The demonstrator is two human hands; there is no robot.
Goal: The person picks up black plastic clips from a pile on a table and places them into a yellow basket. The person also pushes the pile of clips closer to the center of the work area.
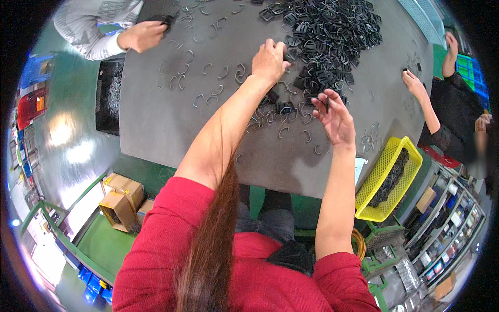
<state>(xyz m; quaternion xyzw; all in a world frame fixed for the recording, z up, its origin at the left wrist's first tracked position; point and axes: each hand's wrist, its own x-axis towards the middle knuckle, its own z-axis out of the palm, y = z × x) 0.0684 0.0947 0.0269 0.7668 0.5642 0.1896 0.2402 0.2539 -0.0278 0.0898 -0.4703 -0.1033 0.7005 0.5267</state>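
A heap of black plastic buckles, many with bent metal wire pieces among them, covers the far middle of the grey table. At the heap's left edge is my left hand, its fingers curled down; whatever is in them is hidden. My right hand is raised palm up, nearer to me, with a small dark piece pinched between thumb and fingers. Loose C-shaped wire hooks lie scattered left of my left hand. Several more hooks and buckles lie between my two hands.
A yellow basket of dark parts stands at the table's right edge. A co-worker's hand holds something dark at far left; another person's hand is at the right. A black bin adjoins the left edge; a light blue basket stands far right.
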